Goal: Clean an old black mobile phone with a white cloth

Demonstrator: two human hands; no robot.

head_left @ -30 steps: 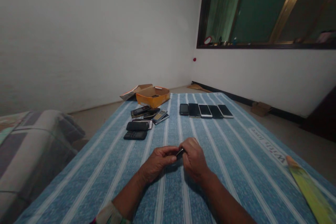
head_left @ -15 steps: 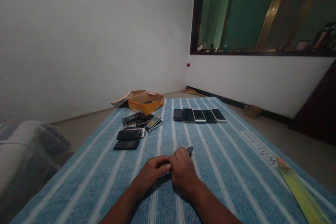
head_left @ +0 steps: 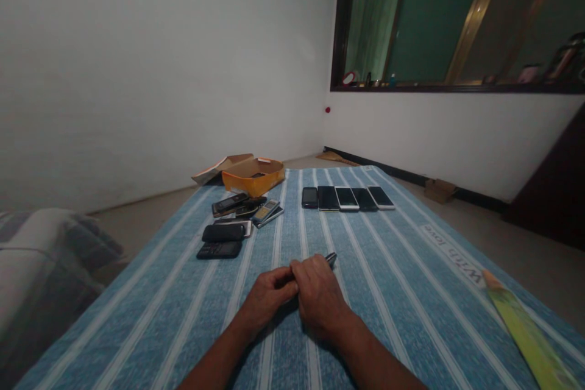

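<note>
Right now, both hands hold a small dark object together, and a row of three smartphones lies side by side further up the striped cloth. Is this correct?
Not quite. The head view shows five smartphones in the row, not three. The rest holds: the left hand and the right hand hold a small dark object together on the striped cloth.

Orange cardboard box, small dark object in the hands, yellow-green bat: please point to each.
Orange cardboard box [head_left: 252, 183], head view, front wall.
Small dark object [head_left: 331, 258], head view, protruding tip.
Yellow-green bat [head_left: 525, 334], head view, blade face.
</note>
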